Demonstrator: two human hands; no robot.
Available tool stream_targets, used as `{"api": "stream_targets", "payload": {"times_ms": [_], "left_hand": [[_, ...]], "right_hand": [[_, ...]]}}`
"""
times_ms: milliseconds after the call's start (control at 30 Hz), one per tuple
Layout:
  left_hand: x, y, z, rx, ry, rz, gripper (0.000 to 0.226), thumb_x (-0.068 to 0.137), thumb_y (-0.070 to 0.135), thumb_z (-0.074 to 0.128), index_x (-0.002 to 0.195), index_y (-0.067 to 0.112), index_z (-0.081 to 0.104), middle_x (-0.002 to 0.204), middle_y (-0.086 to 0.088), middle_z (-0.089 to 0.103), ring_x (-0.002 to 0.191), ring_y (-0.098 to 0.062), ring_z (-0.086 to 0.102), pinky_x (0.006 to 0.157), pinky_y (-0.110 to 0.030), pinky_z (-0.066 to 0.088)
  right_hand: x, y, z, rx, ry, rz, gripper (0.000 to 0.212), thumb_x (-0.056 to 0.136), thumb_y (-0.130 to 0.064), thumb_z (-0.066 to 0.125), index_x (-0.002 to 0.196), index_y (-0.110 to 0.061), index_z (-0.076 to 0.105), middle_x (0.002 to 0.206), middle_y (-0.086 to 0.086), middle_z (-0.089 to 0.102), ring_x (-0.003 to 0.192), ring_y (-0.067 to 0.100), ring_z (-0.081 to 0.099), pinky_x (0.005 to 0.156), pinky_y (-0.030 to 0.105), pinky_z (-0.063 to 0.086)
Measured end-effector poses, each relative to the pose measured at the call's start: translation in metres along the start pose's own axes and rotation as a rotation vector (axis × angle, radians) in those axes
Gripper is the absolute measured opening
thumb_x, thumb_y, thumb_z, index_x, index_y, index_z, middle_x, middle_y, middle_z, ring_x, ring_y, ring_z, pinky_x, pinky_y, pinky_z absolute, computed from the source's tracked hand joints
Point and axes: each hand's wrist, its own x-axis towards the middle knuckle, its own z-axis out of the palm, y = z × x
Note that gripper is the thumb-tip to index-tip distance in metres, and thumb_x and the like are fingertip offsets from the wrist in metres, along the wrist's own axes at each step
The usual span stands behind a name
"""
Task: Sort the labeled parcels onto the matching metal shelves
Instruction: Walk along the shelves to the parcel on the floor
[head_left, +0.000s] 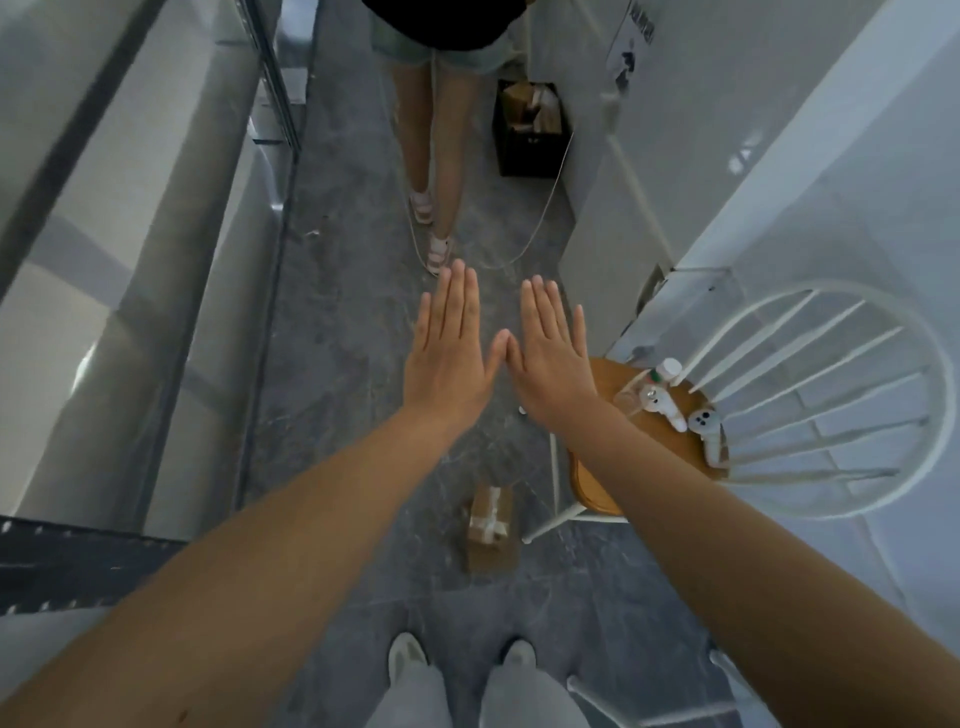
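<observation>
My left hand (451, 347) and my right hand (551, 349) are stretched out flat in front of me, palms down, thumbs touching at the tips. Both are empty. Below them on the grey floor lies a brown cardboard parcel (490, 526) with white tape and a label, just ahead of my feet. A black crate (528, 151) holding more brown parcels stands farther down the aisle by the right wall. A dark perforated shelf edge (67, 564) shows at the lower left.
Another person (434, 156) stands ahead in the narrow aisle, with a thin cord trailing on the floor. A white chair (810, 395) with a wooden seat holding small bottles is on the right. Pale glossy panels (119, 260) line the left side.
</observation>
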Motion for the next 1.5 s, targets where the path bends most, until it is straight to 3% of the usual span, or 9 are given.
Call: {"api": "stream_targets", "payload": {"times_ms": [533, 867, 1000, 1167, 1233, 1300, 1367, 1433, 1500], "left_hand": [[-0.042, -0.069, 0.26, -0.102, -0.315, -0.388, 0.07, 0.107, 0.045, 0.019, 0.159, 0.006, -0.008, 0.169, -0.009, -0.012, 0.155, -0.019, -0.015, 0.124, -0.034, -0.013], [-0.132, -0.108, 0.459, -0.229, -0.521, -0.675, 0.064, 0.108, 0.04, 0.022, 0.16, 0.007, 0.003, 0.17, -0.009, -0.001, 0.156, -0.02, -0.006, 0.127, -0.038, -0.005], [-0.17, -0.123, 0.513, -0.29, -0.533, -0.771, 0.058, 0.109, 0.033, 0.025, 0.159, 0.005, 0.015, 0.169, -0.01, 0.01, 0.156, -0.021, 0.004, 0.126, -0.036, 0.0], [-0.176, -0.128, 0.563, -0.626, -0.466, -1.149, 0.055, 0.11, 0.036, 0.023, 0.141, -0.001, 0.051, 0.148, -0.021, 0.05, 0.137, -0.031, 0.046, 0.11, -0.034, 0.034], [-0.171, -0.132, 0.587, -0.797, -0.463, -1.362, 0.065, 0.108, 0.046, 0.017, 0.138, 0.005, 0.058, 0.146, -0.018, 0.054, 0.134, -0.033, 0.049, 0.112, -0.038, 0.034], [-0.165, -0.134, 0.613, -0.933, -0.469, -1.423, 0.077, 0.101, 0.063, 0.013, 0.133, 0.017, 0.066, 0.143, -0.011, 0.059, 0.13, -0.031, 0.054, 0.115, -0.045, 0.036], [-0.175, -0.142, 0.652, -0.951, -0.428, -1.439, 0.097, 0.077, 0.086, 0.013, 0.127, 0.026, 0.07, 0.134, -0.01, 0.066, 0.12, -0.031, 0.062, 0.109, -0.052, 0.044], [-0.184, -0.144, 0.675, -0.94, -0.433, -1.469, 0.112, 0.059, 0.093, 0.012, 0.13, 0.026, 0.067, 0.132, -0.011, 0.066, 0.119, -0.033, 0.063, 0.106, -0.054, 0.046], [-0.176, -0.13, 0.657, -0.964, -0.43, -1.494, 0.103, 0.072, 0.085, 0.013, 0.135, 0.02, 0.062, 0.135, -0.013, 0.064, 0.122, -0.034, 0.06, 0.108, -0.054, 0.045]], "right_hand": [[0.01, 0.116, 0.262, 0.168, -0.383, 0.059, 0.063, 0.107, -0.042, 0.016, 0.158, -0.012, -0.005, 0.167, 0.001, -0.01, 0.152, 0.012, -0.016, 0.123, 0.039, -0.012], [-0.04, 0.189, 0.475, 0.376, -0.579, 0.292, 0.061, 0.108, -0.034, 0.026, 0.159, -0.012, 0.002, 0.168, 0.001, -0.004, 0.153, 0.015, -0.007, 0.124, 0.033, 0.003], [-0.06, 0.2, 0.534, 0.436, -0.646, 0.316, 0.057, 0.108, -0.029, 0.029, 0.159, -0.011, 0.011, 0.168, 0.001, 0.004, 0.153, 0.016, 0.009, 0.121, 0.029, 0.013], [-0.061, 0.215, 0.59, 0.599, -0.608, 0.565, 0.058, 0.108, -0.033, 0.027, 0.159, -0.011, 0.011, 0.167, 0.001, 0.006, 0.153, 0.016, 0.007, 0.12, 0.026, 0.007], [-0.058, 0.221, 0.606, 0.659, -0.566, 0.703, 0.057, 0.108, -0.034, 0.025, 0.158, -0.011, 0.013, 0.167, 0.003, 0.009, 0.153, 0.019, 0.01, 0.12, 0.028, 0.008], [-0.056, 0.223, 0.62, 0.719, -0.52, 0.819, 0.056, 0.108, -0.035, 0.024, 0.158, -0.012, 0.016, 0.166, 0.006, 0.015, 0.152, 0.022, 0.015, 0.12, 0.032, 0.013], [-0.056, 0.221, 0.631, 0.769, -0.475, 0.908, 0.052, 0.109, -0.034, 0.023, 0.154, -0.009, 0.028, 0.16, 0.011, 0.031, 0.146, 0.027, 0.03, 0.116, 0.033, 0.024], [-0.055, 0.214, 0.636, 0.827, -0.446, 1.007, 0.05, 0.109, -0.034, 0.022, 0.149, -0.007, 0.036, 0.152, 0.015, 0.042, 0.138, 0.031, 0.04, 0.109, 0.035, 0.032], [-0.054, 0.205, 0.638, 0.886, -0.454, 1.09, 0.052, 0.108, -0.037, 0.02, 0.152, -0.01, 0.032, 0.153, 0.014, 0.04, 0.139, 0.033, 0.039, 0.111, 0.039, 0.031]]}}
